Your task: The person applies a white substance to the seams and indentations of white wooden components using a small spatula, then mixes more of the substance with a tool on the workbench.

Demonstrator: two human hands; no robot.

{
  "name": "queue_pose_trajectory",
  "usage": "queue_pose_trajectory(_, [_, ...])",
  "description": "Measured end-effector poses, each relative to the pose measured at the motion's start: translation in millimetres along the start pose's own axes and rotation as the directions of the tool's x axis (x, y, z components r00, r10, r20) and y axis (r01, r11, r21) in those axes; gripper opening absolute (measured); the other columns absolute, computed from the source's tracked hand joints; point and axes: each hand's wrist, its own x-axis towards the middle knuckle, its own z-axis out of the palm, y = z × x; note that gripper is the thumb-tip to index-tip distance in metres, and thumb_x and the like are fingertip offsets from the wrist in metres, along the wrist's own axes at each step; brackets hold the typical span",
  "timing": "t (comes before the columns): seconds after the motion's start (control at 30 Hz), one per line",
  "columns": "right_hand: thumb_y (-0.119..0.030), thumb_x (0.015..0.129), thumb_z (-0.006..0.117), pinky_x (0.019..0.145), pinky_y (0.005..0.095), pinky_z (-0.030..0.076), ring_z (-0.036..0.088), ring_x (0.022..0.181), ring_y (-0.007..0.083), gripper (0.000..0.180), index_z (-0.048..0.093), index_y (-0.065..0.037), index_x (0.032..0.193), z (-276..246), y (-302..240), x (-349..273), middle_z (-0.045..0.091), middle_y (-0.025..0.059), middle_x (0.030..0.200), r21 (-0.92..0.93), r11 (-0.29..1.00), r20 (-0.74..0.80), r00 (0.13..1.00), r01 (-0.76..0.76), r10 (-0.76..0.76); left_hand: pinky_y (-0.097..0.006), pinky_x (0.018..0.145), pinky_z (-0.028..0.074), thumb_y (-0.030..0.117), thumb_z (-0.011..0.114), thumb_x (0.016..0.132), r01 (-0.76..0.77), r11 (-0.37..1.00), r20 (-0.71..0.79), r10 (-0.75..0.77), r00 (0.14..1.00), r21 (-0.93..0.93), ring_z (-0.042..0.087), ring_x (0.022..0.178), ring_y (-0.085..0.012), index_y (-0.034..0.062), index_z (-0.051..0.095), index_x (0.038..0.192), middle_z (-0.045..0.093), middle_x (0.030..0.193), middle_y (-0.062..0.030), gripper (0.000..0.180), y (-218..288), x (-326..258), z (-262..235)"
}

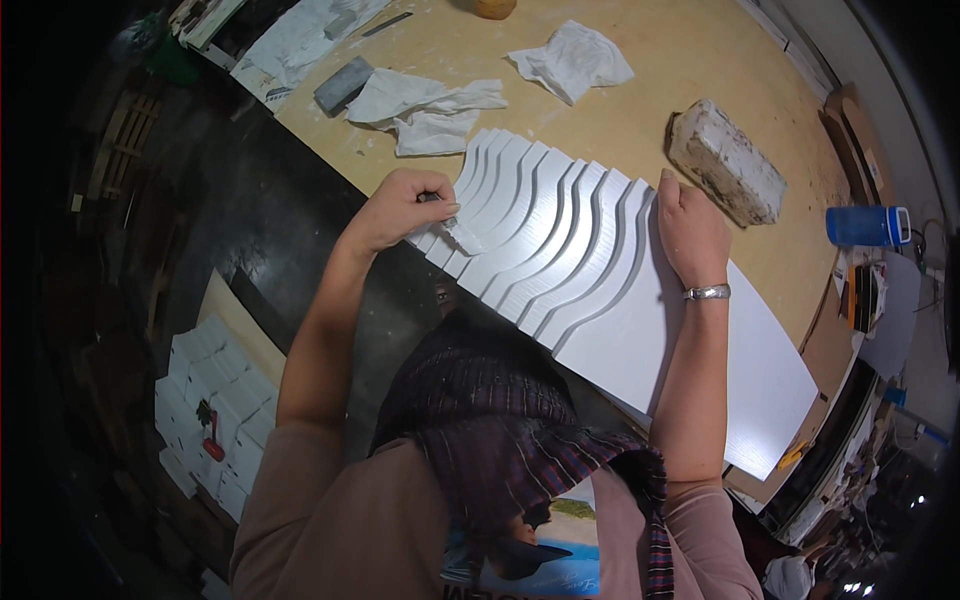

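Note:
A white wavy-ridged panel lies on the table in front of me, its near edge jutting past the table's edge. My left hand is closed around the dark handle of a small putty knife, its pale blade against the ridges at the panel's left end. At the panel's far edge, my right hand is closed with the thumb pointing away from me; it appears to grip that edge, though its fingertips are hidden. A bracelet circles the right wrist.
Crumpled white cloths and a grey block lie on the wooden table. A rough stained block sits just beyond my right hand. Farther right stands a blue bottle. White pieces are stacked low at left.

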Motion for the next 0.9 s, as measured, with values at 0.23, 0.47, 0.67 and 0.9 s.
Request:
queue_pose_trajectory(0.23, [-0.041, 0.093, 0.033, 0.074, 0.0465, 0.046, 0.06, 0.078, 0.0419, 0.055, 0.066, 0.001, 0.08, 0.5, 1.5, 0.8, 0.064, 0.0238, 0.08, -0.002, 1.0, -0.004, 1.0, 0.005, -0.005, -0.02, 0.06, 0.04, 0.005, 0.065, 0.079, 0.043, 0.996, 0.024, -0.042, 0.999, -0.076, 0.049, 0.065, -0.0045, -0.0014, 0.061, 0.075, 0.057, 0.069, 0.0014, 0.009, -4.7, 9.6, 1.8])
queue_pose_trajectory(0.47, [-0.04, 0.093, 0.033, 0.075, 0.0466, 0.046, 0.06, 0.079, 0.0418, 0.054, 0.067, 0.0, 0.08, -1.4, -1.2, 1.4, 0.064, 0.0239, 0.08, -0.005, 1.0, 0.016, 1.0, 0.001, -0.001, -0.02, 0.06, 0.041, 0.005, 0.066, 0.079, 0.054, 0.991, 0.033, -0.05, 0.998, -0.121, 0.051, 0.066, -0.0048, -0.0013, 0.061, 0.075, 0.058, 0.069, 0.0008, 0.009, -11.7, 10.8, 1.0])
queue_pose_trajectory(0.67, [-0.04, 0.093, 0.033, 0.075, 0.0466, 0.046, 0.06, 0.079, 0.0418, 0.054, 0.067, 0.0, 0.08, -0.9, -0.9, 1.2, 0.064, 0.0237, 0.081, -0.003, 1.0, 0.014, 1.0, -0.003, 0.003, -0.02, 0.061, 0.042, 0.005, 0.066, 0.079, 0.092, 0.977, 0.051, -0.084, 0.995, -0.19, 0.052, 0.066, -0.005, -0.0012, 0.062, 0.075, 0.059, 0.07, 0.0003, 0.009, -11.7, 10.8, 4.6])
queue_pose_trajectory(0.9, [-0.041, 0.092, 0.033, 0.076, 0.0467, 0.046, 0.06, 0.08, 0.0422, 0.054, 0.067, 0.0, 0.08, 0.5, -0.2, 2.8, 0.064, 0.0239, 0.082, 0.002, 1.0, 0.009, 1.0, -0.007, 0.007, -0.02, 0.06, 0.041, 0.005, 0.066, 0.079, 0.064, 0.984, 0.014, -0.063, 0.998, -0.168, 0.051, 0.066, -0.0048, -0.0011, 0.062, 0.076, 0.058, 0.069, 0.0013, 0.008, -9.8, 11.9, 9.9])
